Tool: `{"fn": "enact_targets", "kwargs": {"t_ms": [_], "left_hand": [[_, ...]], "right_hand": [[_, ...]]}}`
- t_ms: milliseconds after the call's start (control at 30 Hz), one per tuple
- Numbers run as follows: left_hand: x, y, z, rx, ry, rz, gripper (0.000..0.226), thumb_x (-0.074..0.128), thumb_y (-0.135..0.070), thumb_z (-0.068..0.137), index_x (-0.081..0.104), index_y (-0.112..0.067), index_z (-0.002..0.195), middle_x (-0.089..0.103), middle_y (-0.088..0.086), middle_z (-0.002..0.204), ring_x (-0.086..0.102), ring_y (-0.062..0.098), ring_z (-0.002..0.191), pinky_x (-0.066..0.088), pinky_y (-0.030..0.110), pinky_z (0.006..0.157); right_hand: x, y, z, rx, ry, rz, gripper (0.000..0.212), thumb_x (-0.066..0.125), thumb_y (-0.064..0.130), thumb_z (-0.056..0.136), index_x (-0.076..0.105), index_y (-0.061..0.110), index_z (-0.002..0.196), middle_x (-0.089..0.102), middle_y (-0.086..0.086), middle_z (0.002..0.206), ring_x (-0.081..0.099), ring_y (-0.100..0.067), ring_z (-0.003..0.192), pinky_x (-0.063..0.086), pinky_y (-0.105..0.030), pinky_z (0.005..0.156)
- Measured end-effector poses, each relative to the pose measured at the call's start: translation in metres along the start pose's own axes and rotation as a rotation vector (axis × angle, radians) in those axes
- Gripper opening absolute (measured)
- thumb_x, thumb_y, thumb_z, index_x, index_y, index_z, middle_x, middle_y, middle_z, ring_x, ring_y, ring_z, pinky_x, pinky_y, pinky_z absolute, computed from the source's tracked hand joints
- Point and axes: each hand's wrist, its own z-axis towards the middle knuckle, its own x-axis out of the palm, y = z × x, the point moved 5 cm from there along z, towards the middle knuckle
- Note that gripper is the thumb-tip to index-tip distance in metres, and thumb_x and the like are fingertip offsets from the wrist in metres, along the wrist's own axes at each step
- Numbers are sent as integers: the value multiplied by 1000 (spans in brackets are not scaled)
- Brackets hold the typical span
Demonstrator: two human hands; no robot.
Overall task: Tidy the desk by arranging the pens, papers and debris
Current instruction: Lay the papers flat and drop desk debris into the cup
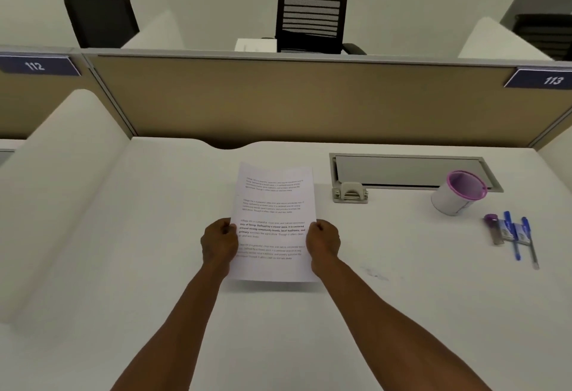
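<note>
A printed sheet of paper [274,205] is held just above the white desk [154,251] at its middle. My left hand [219,243] grips the sheet's left edge and my right hand [322,243] grips its right edge, both about halfway down. At the right of the desk a white cup with a purple rim [458,194] lies tilted. Just below it lie three pens [513,234] side by side: blue ones and a purple-capped one.
A grey cable hatch [411,171] is set into the desk behind the cup. A tan partition [278,99] closes the back, with white dividers at the left [62,189] and right. Black office chairs [311,16] stand beyond it.
</note>
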Motion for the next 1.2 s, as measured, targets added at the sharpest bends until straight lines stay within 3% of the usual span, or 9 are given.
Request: {"fn": "enact_targets", "kwargs": {"t_ms": [200,500,700,767,867,967,1000,1067,1200], "left_hand": [[24,-16,18,7,45,45,31,49,-15,96,67,-10,121,67,12,122,61,31,112,51,44,100],[43,-38,54,60,35,108,29,54,-14,95,67,-8,120,71,12,115,64,29,106,51,35,94],[50,-26,64,91,27,173,28,59,-11,92,69,-6,118,72,13,110,66,30,104,44,25,84],[50,-23,66,107,18,209,28,60,-13,92,69,-6,117,72,14,109,66,29,102,46,27,86],[49,-25,68,137,-11,221,32,62,-20,93,67,-5,121,72,15,110,67,31,104,48,32,93],[49,-30,65,181,-20,234,41,62,-27,94,64,-2,125,71,18,114,66,31,107,48,35,96],[50,-31,64,193,-16,245,42,62,-28,94,63,-1,127,70,18,116,66,32,109,48,36,96],[51,-31,61,216,-1,286,46,61,-26,94,58,-1,132,67,20,122,63,33,114,47,38,99],[54,-30,56,230,29,328,54,58,-25,95,47,-1,142,58,21,131,54,35,125,42,42,106]], "right_hand": [[-1,11,27,-39,-32,-76,28,44,13,92,51,13,65,60,-8,72,50,-21,64,37,-28,59],[13,30,72,-54,-55,-160,27,46,19,94,69,9,105,70,-9,106,64,-28,98,54,-37,85],[17,21,76,-96,-80,-241,26,43,8,89,63,8,72,65,-7,76,59,-25,72,45,-29,63],[17,21,75,-136,-115,-285,31,43,5,87,50,13,58,56,-4,68,52,-22,66,37,-26,57],[16,23,72,-191,-158,-349,43,44,7,87,24,30,58,46,-6,80,43,-17,75,32,-25,65],[14,20,69,-221,-168,-362,21,50,5,85,63,14,72,61,-12,85,60,-27,79,47,-31,66],[13,20,68,-237,-170,-363,20,50,2,83,63,9,70,62,-9,77,61,-27,71,47,-31,59],[11,20,64,-281,-184,-372,33,48,-3,76,40,14,49,43,3,51,43,-14,45,30,-22,44],[8,21,61,-326,-173,-405,43,48,-5,74,27,19,46,34,6,48,33,-10,43,23,-20,39]]}}
